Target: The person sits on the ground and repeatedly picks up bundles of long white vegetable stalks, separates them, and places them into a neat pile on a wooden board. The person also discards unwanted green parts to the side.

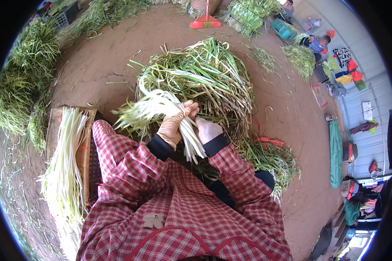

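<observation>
My left hand [173, 129], in a tan glove, is closed around a bunch of pale chive-like stalks [161, 102]. Their white lower ends point down toward my lap, and their yellow-green leaf tips fan out blurred to the left. Against the right side of the bunch rests my right hand [208, 130], its fingers curled; what they grip is hidden. Just beyond both hands lies a large heap of green stalks with brownish, soiled ends [202, 78]. At my left, a long pile of clean pale stalks [67, 163] lies on a brown sheet-covered support [81, 160].
More green stalks [271, 160] lie by my right knee, near a red strip [269, 141]. Leafy heaps [23, 81] line the left side. A red broom [205, 21] stands ahead. A person [317, 44] sits at the far right near a teal crate [283, 29].
</observation>
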Demonstrator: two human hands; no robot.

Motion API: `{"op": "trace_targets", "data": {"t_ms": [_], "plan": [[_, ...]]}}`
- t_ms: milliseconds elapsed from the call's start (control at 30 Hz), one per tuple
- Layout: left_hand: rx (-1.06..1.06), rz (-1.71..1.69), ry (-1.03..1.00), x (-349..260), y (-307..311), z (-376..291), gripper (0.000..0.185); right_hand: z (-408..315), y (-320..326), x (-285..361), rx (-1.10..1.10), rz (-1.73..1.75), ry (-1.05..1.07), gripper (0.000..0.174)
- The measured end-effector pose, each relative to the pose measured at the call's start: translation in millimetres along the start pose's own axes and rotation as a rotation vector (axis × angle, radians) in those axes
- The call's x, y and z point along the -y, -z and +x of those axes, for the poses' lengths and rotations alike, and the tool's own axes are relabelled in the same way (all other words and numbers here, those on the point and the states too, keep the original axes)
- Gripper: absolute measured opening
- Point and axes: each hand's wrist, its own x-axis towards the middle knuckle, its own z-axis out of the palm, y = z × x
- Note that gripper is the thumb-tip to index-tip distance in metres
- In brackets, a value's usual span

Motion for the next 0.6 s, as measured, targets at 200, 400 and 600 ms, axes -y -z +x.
{"op": "trace_targets", "data": {"t_ms": [200,400,600], "plan": [[0.002,-0.047,-0.25,-11,34,23,0.023,63,41,-112,-0.265,0.319,-0.472,0.012],[-0.257,-0.137,0.062,27,46,27,0.021,123,26,-195,0.021,-0.376,-0.497,0.026],[-0.236,-0.068,0.056,29,50,35,0.028,99,75,-156,-0.699,0.772,-0.26,0.007]]}}
